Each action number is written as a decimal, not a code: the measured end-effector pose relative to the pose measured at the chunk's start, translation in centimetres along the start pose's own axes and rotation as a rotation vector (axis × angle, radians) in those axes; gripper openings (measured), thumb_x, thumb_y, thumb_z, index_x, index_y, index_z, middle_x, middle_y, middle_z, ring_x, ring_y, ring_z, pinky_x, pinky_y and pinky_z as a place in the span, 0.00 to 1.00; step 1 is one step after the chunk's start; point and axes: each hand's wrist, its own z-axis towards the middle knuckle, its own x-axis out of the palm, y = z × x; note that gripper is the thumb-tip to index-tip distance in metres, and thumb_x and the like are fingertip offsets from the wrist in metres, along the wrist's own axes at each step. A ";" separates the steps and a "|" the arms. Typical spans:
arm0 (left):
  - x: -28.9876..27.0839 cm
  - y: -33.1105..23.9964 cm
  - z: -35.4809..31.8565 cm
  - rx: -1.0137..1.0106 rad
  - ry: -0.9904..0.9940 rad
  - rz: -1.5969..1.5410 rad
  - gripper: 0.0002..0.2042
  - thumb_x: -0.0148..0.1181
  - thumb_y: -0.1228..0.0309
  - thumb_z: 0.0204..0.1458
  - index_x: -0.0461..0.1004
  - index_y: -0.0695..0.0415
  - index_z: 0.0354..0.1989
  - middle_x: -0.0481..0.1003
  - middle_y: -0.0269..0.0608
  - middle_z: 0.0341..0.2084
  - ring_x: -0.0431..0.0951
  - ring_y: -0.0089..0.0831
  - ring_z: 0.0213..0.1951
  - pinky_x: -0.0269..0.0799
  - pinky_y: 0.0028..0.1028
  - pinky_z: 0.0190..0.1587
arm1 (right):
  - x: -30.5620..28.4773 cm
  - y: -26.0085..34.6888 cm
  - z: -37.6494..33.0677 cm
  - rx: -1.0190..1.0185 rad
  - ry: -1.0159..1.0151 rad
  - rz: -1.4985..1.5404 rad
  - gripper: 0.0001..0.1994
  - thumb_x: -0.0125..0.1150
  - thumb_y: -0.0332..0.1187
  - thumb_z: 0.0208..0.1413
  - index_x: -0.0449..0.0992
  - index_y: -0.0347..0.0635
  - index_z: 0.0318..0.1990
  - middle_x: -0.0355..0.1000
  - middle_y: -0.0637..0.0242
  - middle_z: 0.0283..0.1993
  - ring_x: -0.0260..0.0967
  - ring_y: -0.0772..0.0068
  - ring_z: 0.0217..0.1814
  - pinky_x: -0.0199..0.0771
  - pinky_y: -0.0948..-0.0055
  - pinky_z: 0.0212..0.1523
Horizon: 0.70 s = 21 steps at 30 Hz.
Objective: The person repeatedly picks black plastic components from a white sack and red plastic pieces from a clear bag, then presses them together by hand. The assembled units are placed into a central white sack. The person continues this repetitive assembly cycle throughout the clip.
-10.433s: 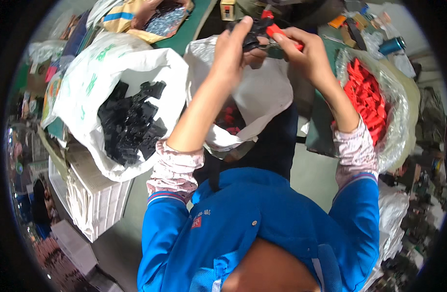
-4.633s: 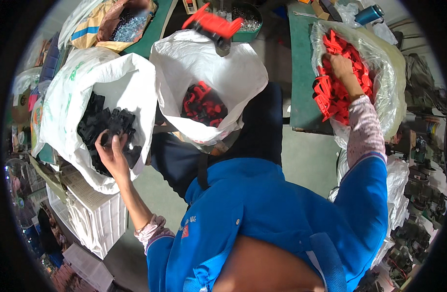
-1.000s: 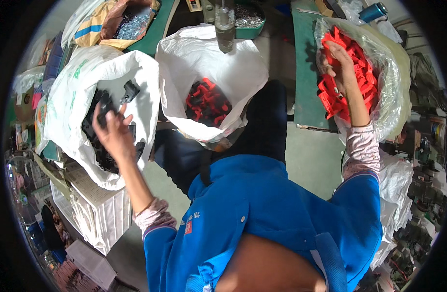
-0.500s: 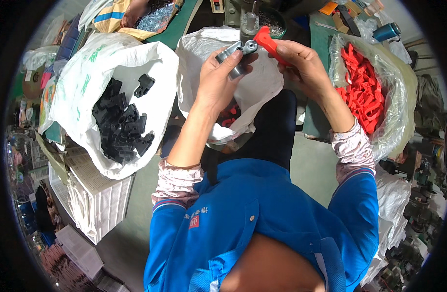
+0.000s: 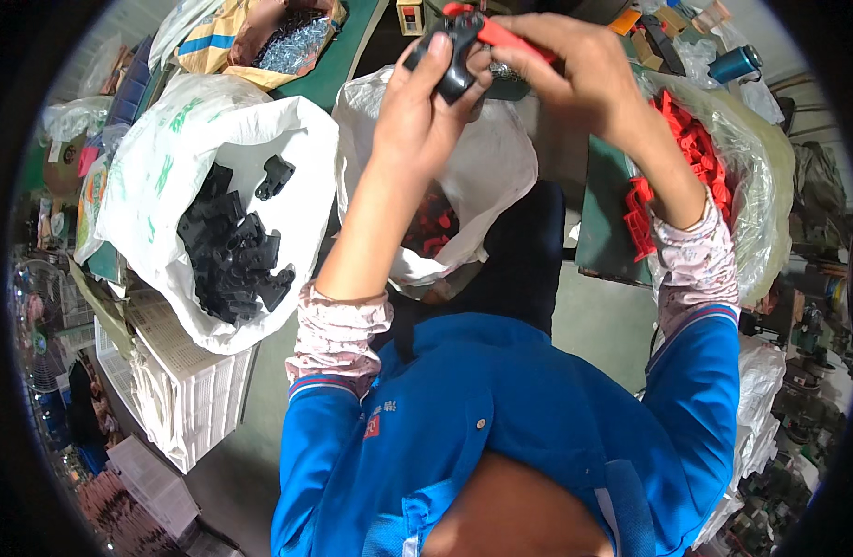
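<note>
Black and glossy, a curved, hard-looking part point(image 5: 457, 79) sits up high in the person's left hand point(image 5: 422, 116), thumb pressed on its near face and fingers curled round behind, so that grip is snug. Against its upper end lies a slim, bright red lever-shaped piece point(image 5: 515, 40), pinched between the thumb and fingers of the right hand point(image 5: 580, 65). From where I stand I can't tell whether the two are joined or merely touching; the fingers cover much of it.

Both look like stiff, light plastic to me, unlikely to bend. That shine suggests the black one could slip, so its thick curved body seems the best hold, and the long flat side suits the red one.

Below the hands gapes a white woven sack point(image 5: 501, 153) with red-and-black pieces point(image 5: 434, 227) at its bottom, the left forearm crossing its near side. To the left, another white sack point(image 5: 306, 139) holds loose black parts point(image 5: 232, 255). On the right, a clear plastic bag point(image 5: 761, 200) is heaped with red pieces point(image 5: 696, 144), the right forearm partly blocking it. Farther off stands a striped brown paper bag point(image 5: 206, 51) of small shiny metal bits point(image 5: 301, 42).
</note>
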 end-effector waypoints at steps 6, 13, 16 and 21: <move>0.8 -1.1 2.2 -0.061 -0.148 0.435 0.14 0.59 0.62 0.57 0.71 0.63 0.35 0.76 0.44 0.27 0.78 0.30 0.21 0.71 0.25 0.19 | 3.3 -3.1 -1.3 0.461 0.101 0.463 0.15 0.60 0.42 0.57 0.80 0.36 0.37 0.66 0.71 0.17 0.60 0.86 0.21 0.60 0.77 0.22; -3.0 -1.6 -2.3 0.185 -0.222 0.681 0.16 0.56 0.59 0.59 0.71 0.62 0.44 0.77 0.44 0.32 0.79 0.31 0.32 0.75 0.27 0.35 | 3.0 -0.6 -3.9 0.594 -0.033 0.718 0.19 0.56 0.45 0.61 0.76 0.37 0.49 0.72 0.71 0.32 0.64 0.85 0.26 0.63 0.82 0.27; -9.5 -4.4 -5.5 0.435 -0.386 1.017 0.10 0.58 0.70 0.57 0.74 0.64 0.41 0.77 0.44 0.31 0.78 0.28 0.34 0.75 0.25 0.35 | 2.4 0.0 -8.4 0.749 -0.108 0.745 0.18 0.52 0.41 0.64 0.74 0.37 0.52 0.73 0.71 0.33 0.64 0.86 0.26 0.62 0.85 0.26; -21.9 -12.7 -8.6 0.592 -0.803 1.644 0.15 0.63 0.68 0.52 0.73 0.65 0.43 0.78 0.45 0.34 0.78 0.32 0.38 0.74 0.31 0.40 | 4.7 0.9 -19.5 0.951 -0.012 0.607 0.11 0.53 0.32 0.63 0.77 0.36 0.47 0.74 0.69 0.28 0.66 0.84 0.24 0.66 0.80 0.25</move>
